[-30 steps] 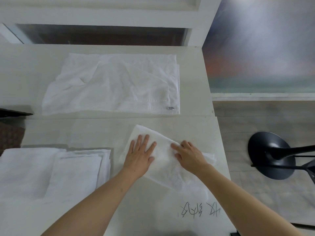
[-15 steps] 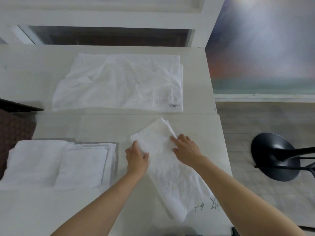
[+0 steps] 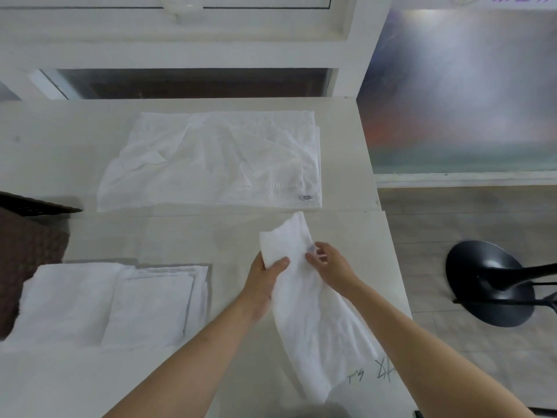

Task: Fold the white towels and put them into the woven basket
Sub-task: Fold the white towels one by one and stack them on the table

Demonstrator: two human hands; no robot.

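A long narrow folded white towel (image 3: 313, 321) runs from the table's middle toward its near right corner. My left hand (image 3: 265, 276) grips its left edge near the far end, thumb on top. My right hand (image 3: 328, 263) pinches the right edge of that same end. A larger white towel (image 3: 211, 161) lies spread and rumpled at the back of the table. Folded white towels (image 3: 114, 303) sit in a stack at the near left. The dark brown woven basket (image 3: 27, 248) shows only partly at the left edge.
The pale table (image 3: 156, 236) ends at a right edge beside my right arm. A black round stool base (image 3: 488, 282) stands on the floor to the right. White window frames run along the back.
My hands went from pressing flat on the towel to gripping its far end. The towel has turned lengthwise and its far end has lifted off the table.
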